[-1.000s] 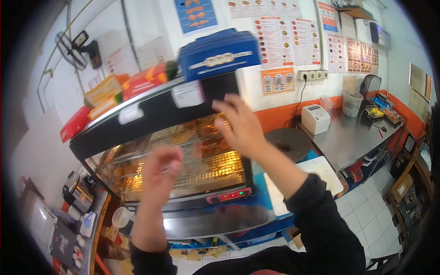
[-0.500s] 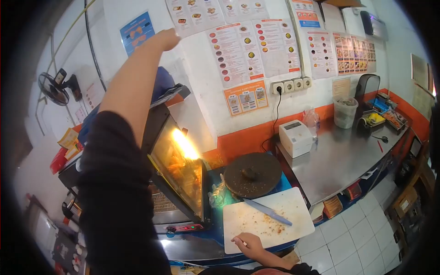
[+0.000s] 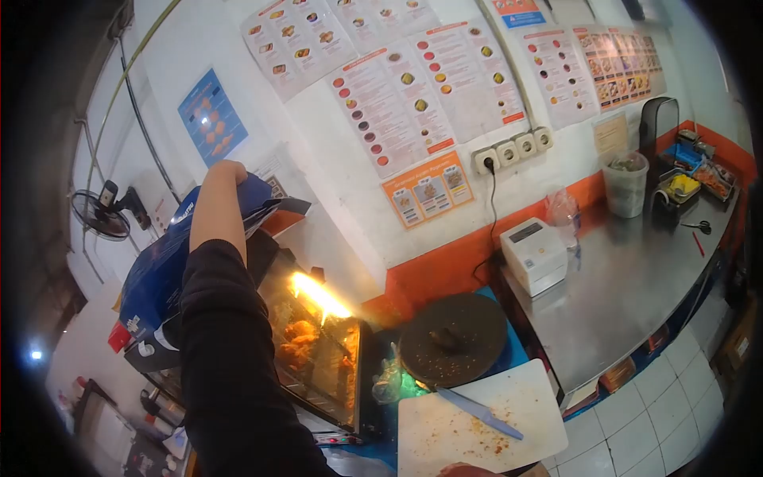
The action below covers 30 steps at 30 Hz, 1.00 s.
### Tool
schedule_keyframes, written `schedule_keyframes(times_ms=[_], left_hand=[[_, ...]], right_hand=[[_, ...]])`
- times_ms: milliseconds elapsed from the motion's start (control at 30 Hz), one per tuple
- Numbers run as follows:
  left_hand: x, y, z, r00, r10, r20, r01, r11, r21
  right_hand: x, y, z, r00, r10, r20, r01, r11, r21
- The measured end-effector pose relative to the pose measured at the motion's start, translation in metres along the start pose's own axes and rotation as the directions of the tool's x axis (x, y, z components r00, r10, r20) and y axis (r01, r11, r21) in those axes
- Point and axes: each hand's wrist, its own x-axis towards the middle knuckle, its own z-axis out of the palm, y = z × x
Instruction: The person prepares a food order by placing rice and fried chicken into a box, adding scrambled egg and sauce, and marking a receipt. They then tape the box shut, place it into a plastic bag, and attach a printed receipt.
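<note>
My left hand (image 3: pixel 228 172) is raised at the upper left, at the top edge of a blue printed package (image 3: pixel 155 266) above the lit glass food warmer (image 3: pixel 314 350). Its fingers are hidden, so its grip cannot be made out. Only a sliver of my right hand (image 3: pixel 465 471) shows at the bottom edge, by the near side of the white cutting board (image 3: pixel 520 405); its fingers are out of sight. A knife with a blue-grey blade (image 3: pixel 481 413) lies on the board among brown crumbs. Fried food pieces (image 3: pixel 298 342) show behind the warmer's glass.
A dark round stone mortar (image 3: pixel 453 362) with a pestle stands behind the board, a crumpled plastic bag (image 3: pixel 388 378) beside it. To the right, a steel counter (image 3: pixel 612 294) holds a white printer (image 3: pixel 534 256), a plastic tub (image 3: pixel 625 187) and food trays (image 3: pixel 679 187).
My left hand has come down from the wall posters to the blue package. My right hand has mostly dropped out of the bottom of the view. The camera view has shifted and tilted.
</note>
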Motion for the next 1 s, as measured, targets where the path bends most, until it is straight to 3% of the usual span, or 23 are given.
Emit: schedule_keyframes(times_ms=[33,100,167,233,267,300,333,367,500,600,767,833,900,1000], left_hand=[[-0.001,-0.001,-0.003,1.0,-0.008,0.008,0.008,1.0,0.014],[-0.003,-0.001,-0.008,0.999,-0.034,-0.029,0.029,0.99,-0.141],[-0.002,0.0,-0.007,0.997,-0.031,-0.07,0.022,0.991,-0.131],[-0.008,-0.004,-0.005,0.994,-0.035,-0.106,0.022,0.992,-0.122],[-0.012,-0.005,-0.002,0.995,-0.003,-0.103,-0.01,0.992,-0.125],[-0.013,-0.005,-0.002,0.994,0.033,-0.105,-0.046,0.991,-0.129],[-0.007,-0.008,0.002,0.994,0.033,-0.106,-0.046,0.991,-0.125],[0.001,-0.011,0.009,0.996,-0.001,-0.085,-0.01,0.991,-0.13],[0.005,-0.023,0.008,0.997,-0.079,-0.012,0.077,0.991,-0.106],[-0.011,-0.016,0.005,0.983,-0.176,-0.057,0.164,0.971,-0.175],[-0.005,-0.016,0.005,0.988,-0.155,-0.013,0.153,0.981,-0.123],[-0.016,-0.014,-0.002,0.987,-0.157,0.033,0.159,0.982,-0.099],[-0.031,-0.004,-0.011,0.967,-0.25,0.053,0.256,0.948,-0.189],[-0.016,-0.011,-0.003,0.964,-0.261,0.056,0.265,0.958,-0.104]], right_hand=[[0.004,-0.004,0.0,1.0,0.023,-0.005,-0.023,0.999,-0.022],[0.016,-0.013,0.0,0.998,0.044,0.038,-0.043,0.999,-0.009],[0.026,-0.017,0.003,0.996,0.054,0.065,-0.054,0.999,0.003],[0.034,-0.015,0.006,0.995,-0.041,0.089,0.051,0.992,-0.115],[0.032,0.057,0.015,0.995,-0.038,0.096,0.049,0.993,-0.111],[0.024,0.197,0.051,0.984,-0.161,0.074,0.174,0.799,-0.576],[0.028,0.325,0.082,0.954,-0.276,0.113,0.219,0.392,-0.894],[0.012,0.425,0.088,0.954,-0.276,0.114,0.221,0.395,-0.892],[0.008,0.441,0.086,0.958,-0.273,0.088,0.189,0.37,-0.91],[0.014,0.444,0.084,0.958,-0.28,0.06,0.161,0.351,-0.923],[0.015,0.409,0.078,0.959,-0.282,0.009,0.11,0.344,-0.933],[0.015,0.383,0.071,0.984,-0.179,-0.023,0.07,0.499,-0.864],[0.018,0.352,0.064,0.997,-0.07,-0.036,0.017,0.636,-0.771],[0.027,0.274,0.046,0.995,0.103,-0.011,-0.089,0.794,-0.601]])
